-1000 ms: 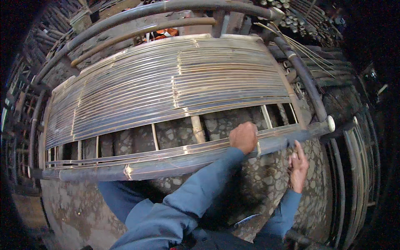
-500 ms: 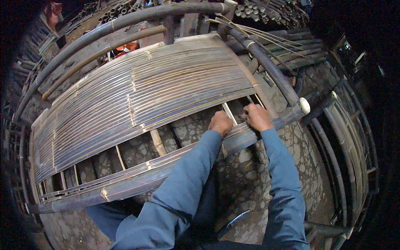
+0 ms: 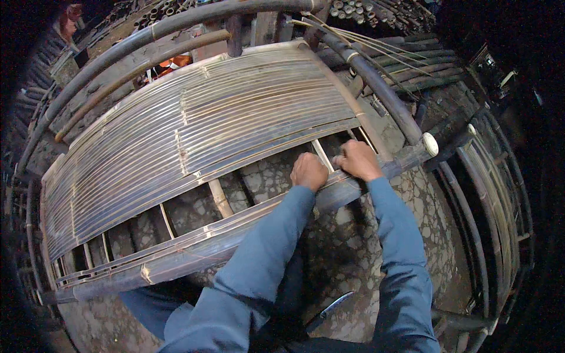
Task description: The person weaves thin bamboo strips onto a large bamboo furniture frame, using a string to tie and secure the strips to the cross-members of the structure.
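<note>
A bamboo bench seat of narrow slats (image 3: 235, 117) fills the middle, with a gap along its near side crossed by several thin crosspieces. My left hand (image 3: 310, 171) is closed in a fist over the near bamboo rail (image 3: 194, 257), by a pale crosspiece (image 3: 322, 154). Just to its right, my right hand (image 3: 359, 160) is bent with its fingers pinched together at the same gap. What either hand grips is hidden or too small to make out. Loose-looking thin strips (image 3: 235, 219) lie along the rail beside my left forearm.
A knife (image 3: 329, 310) lies low between my forearms. Thick bamboo rails (image 3: 147, 44) frame the bench's far side and right end. Beyond stand piles of bamboo poles (image 3: 412, 65); another bamboo frame (image 3: 494, 223) is at the right. The stony floor shows through the gap.
My right hand has turned slightly, and its fingers have come a little nearer my left fist. The whole view has shifted slightly; the slats look unchanged.
</note>
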Motion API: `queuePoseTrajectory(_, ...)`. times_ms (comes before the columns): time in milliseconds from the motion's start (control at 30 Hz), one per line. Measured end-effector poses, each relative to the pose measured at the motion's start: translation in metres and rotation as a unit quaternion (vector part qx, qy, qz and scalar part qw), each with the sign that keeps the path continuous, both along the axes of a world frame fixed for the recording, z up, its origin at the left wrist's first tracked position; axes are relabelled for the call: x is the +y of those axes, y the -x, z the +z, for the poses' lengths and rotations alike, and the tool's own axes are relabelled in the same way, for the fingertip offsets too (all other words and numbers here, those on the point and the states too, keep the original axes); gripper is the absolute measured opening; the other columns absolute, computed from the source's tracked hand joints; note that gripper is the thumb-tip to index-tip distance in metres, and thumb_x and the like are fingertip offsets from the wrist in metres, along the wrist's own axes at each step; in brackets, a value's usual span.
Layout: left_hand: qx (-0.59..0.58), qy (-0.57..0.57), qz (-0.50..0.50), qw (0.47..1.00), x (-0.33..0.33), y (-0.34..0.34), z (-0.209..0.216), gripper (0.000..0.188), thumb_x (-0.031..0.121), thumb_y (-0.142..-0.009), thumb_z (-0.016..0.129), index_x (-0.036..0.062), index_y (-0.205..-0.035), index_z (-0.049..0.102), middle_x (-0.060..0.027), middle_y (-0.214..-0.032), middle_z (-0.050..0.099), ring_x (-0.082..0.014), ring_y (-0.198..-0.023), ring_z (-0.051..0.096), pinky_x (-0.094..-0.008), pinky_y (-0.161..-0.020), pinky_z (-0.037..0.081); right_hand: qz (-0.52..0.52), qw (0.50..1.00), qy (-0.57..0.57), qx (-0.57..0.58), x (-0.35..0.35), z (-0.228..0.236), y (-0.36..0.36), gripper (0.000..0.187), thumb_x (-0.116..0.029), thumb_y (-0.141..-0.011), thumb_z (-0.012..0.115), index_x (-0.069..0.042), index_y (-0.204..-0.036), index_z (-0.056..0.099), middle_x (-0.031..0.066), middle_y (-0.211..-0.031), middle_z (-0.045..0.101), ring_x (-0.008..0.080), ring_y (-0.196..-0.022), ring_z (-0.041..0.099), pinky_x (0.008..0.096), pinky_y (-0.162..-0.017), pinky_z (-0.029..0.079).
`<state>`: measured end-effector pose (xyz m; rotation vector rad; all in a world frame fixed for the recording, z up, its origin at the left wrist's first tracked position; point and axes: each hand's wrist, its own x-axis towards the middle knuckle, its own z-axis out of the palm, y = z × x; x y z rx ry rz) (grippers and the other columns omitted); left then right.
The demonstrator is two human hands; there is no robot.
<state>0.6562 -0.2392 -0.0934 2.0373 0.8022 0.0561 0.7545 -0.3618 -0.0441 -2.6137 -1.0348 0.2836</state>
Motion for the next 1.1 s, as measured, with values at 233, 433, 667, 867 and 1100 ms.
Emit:
queuePoseTrajectory(233, -0.321, 0.178, -0.090, 0.926, 0.002, 0.028, 0.007, 0.016, 0.010, -0.084, 0.069, 0.0001, -0.093, 0.078, -0.0121, -0.088, 0.077, -0.0200, -0.082, 0.071, -0.0339, -0.081, 0.054, -0.071, 0.811, -0.302, 0.497, -0.033, 0.016, 0.039, 0.006, 0.000, -0.086, 0.065, 0.002, -0.089, 0.069, 0.0044, -0.086, 0.061, 0.0114, -0.061, 0.061, 0.0248, -0.045, 0.042)
queuePoseTrajectory(433, -0.303, 0.169, -0.066, 0.936, -0.002, 0.020, -0.005, 0.016, 0.011, -0.084, 0.069, 0.0036, -0.093, 0.080, -0.0118, -0.086, 0.077, -0.0207, -0.082, 0.072, -0.0337, -0.079, 0.054, 0.065, 0.970, -0.154, -0.174, -0.114, 0.034, 0.035, 0.021, -0.019, -0.077, 0.079, -0.001, -0.080, 0.068, 0.0134, -0.097, 0.061, 0.0336, -0.098, 0.058, 0.0440, -0.090, 0.045)
queuePoseTrajectory(667, -0.336, 0.187, 0.049, 0.922, 0.012, 0.027, -0.011, 0.017, 0.013, -0.084, 0.071, 0.0037, -0.094, 0.081, -0.0123, -0.087, 0.077, -0.0217, -0.081, 0.072, -0.0342, -0.078, 0.054, -0.390, 0.854, 0.048, -0.341, -0.389, -0.064, 0.153, 0.030, -0.012, -0.093, 0.068, -0.001, -0.120, 0.064, 0.0274, -0.140, 0.054, 0.0448, -0.130, 0.051, 0.0495, -0.104, 0.046)
queuePoseTrajectory(867, -0.295, 0.209, 0.079, 0.929, 0.002, 0.027, 0.012, 0.018, 0.015, -0.086, 0.071, 0.0024, -0.095, 0.080, -0.0107, -0.089, 0.078, -0.0185, -0.083, 0.070, -0.0329, -0.081, 0.053, -0.453, 0.712, 0.518, 0.141, -0.563, -0.251, 0.454, 0.062, -0.016, -0.098, 0.060, -0.008, -0.156, 0.039, 0.0220, -0.156, 0.040, 0.0320, -0.141, 0.044, 0.0406, -0.105, 0.049)
queuePoseTrajectory(1100, -0.279, 0.177, 0.024, 0.944, -0.004, 0.021, 0.001, 0.017, 0.017, -0.085, 0.072, 0.0074, -0.096, 0.082, -0.0143, -0.094, 0.078, -0.0262, -0.088, 0.073, -0.0353, -0.085, 0.054, -0.236, 0.821, 0.307, 0.420, -0.428, -0.239, 0.387, 0.052, -0.026, -0.100, 0.061, -0.002, -0.146, 0.051, 0.0208, -0.138, 0.059, 0.0316, -0.122, 0.059, 0.0428, -0.105, 0.047)
